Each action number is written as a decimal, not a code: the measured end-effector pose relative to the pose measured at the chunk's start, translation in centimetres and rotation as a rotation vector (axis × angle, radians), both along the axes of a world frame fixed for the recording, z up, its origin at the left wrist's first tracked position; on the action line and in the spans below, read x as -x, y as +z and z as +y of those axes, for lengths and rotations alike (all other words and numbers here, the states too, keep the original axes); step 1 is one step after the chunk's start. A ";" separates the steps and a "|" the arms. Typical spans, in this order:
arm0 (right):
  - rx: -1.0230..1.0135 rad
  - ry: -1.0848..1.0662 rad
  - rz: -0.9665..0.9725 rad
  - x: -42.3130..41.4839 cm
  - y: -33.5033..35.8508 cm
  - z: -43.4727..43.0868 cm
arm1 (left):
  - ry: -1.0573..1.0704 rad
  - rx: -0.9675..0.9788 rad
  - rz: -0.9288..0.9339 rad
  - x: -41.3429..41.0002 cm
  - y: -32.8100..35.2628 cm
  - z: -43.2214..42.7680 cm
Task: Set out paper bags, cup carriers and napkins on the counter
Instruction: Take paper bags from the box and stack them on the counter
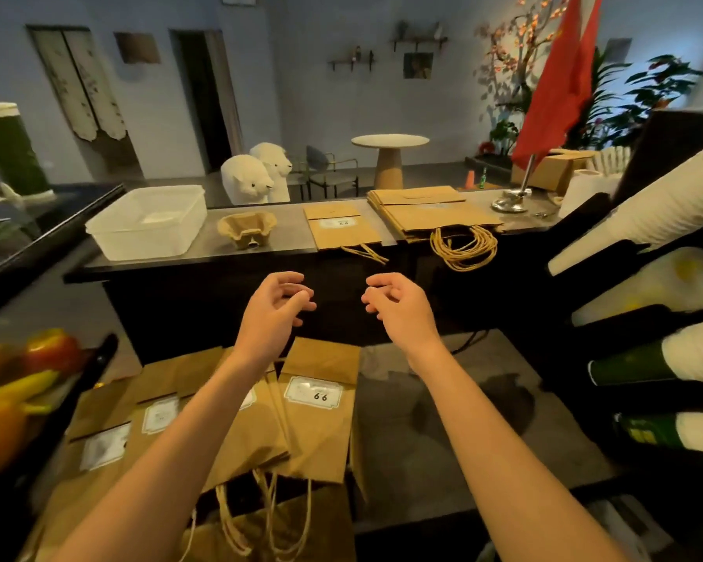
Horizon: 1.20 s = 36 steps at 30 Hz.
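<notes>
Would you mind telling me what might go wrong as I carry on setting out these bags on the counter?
The handles of the bag stack hang over the near edge of the counter; a reaching hand might snag them and drag bags off. The fanned bags below overlap, with their handles crossing, so lifting one could pull its neighbours along. The left hand and right hand hold nothing, so neither steadies anything.

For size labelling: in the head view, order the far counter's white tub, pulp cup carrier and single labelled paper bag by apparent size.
1. White tub
2. Labelled paper bag
3. Pulp cup carrier
All lie at similar distance, so the order looks sound.
</notes>
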State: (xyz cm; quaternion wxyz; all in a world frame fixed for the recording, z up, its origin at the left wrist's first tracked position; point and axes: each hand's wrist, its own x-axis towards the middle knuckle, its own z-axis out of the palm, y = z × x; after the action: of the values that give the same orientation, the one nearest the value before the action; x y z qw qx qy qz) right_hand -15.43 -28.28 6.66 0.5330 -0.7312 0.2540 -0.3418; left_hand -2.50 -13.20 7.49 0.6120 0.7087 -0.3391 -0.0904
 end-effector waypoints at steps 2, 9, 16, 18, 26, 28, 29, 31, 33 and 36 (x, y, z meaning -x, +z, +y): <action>-0.023 0.045 0.007 -0.5 -0.8 2.1 | 0.047 -0.020 0.009 -0.4 -1.2 2.3; -0.067 0.160 0.119 -3.3 -3.6 8.4 | 0.149 -0.118 0.001 -1.7 -4.7 8.6; 0.215 0.233 0.500 -5.4 -5.7 13.1 | 0.328 -0.300 -0.077 -3.4 -8.3 14.7; 0.410 0.185 0.635 -5.9 -6.2 14.3 | 0.409 -0.446 -0.114 -3.9 -9.5 16.4; 0.264 0.067 0.687 -9.0 -6.8 16.1 | 0.533 -0.537 -0.018 -3.7 -10.5 17.7; -0.016 0.098 0.505 -9.1 -6.9 15.6 | 0.531 -0.468 0.024 -4.0 -10.5 18.0; -0.213 0.123 0.410 -9.0 -6.8 15.2 | 0.530 -0.419 0.051 -4.3 -10.5 18.1; -0.647 0.187 0.275 -8.7 -6.0 14.3 | 0.544 -0.302 0.118 -5.0 -10.9 18.7; -0.856 0.237 0.249 -8.1 -5.2 13.6 | 0.568 -0.212 0.208 -5.5 -11.2 19.2; -0.883 0.262 0.284 -7.8 -5.2 13.3 | 0.580 -0.181 0.271 -5.4 -10.9 19.5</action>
State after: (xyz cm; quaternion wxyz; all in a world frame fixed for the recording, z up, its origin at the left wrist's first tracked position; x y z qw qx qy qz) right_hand -7.64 -14.96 1.49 0.7911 -0.5003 0.3506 -0.0281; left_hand 2.91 6.28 -3.45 0.5863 0.8087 -0.0294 -0.0358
